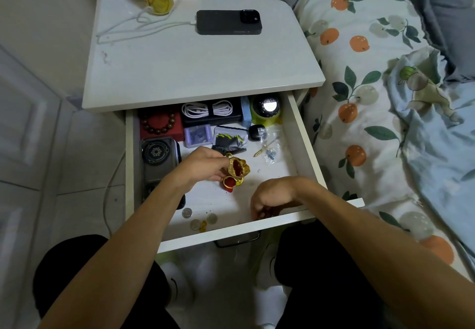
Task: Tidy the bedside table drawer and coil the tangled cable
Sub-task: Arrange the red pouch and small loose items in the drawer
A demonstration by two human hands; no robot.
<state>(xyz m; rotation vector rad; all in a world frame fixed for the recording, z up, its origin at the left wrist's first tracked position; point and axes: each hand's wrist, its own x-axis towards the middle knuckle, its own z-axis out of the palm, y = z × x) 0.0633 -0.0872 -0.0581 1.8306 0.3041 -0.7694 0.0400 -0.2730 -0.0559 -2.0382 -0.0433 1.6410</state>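
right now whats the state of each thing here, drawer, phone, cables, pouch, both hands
drawer: pulled open
phone: face down on the tabletop, cable plugged in
charging cable: loose and looped on the tabletop
bundled cable: coiled, lying in the drawer
pouch: mouth open, held above the drawer floor
left hand: grips the pouch
right hand: reaching into the drawer's front corner, fingers hidden

The white bedside table (pixel 180 71) carries a dark phone (pixel 228 22) lying flat with a white cable (pixel 144 24) plugged into it, and bottles and cartons along its back edge. Its open drawer (pixel 305 148) holds a coiled white cable (pixel 207 109) and a bead bracelet (pixel 159 123) far beyond the left grip (pixel 205 165), with coins (pixel 200 219) just left of the right grip (pixel 270 196).
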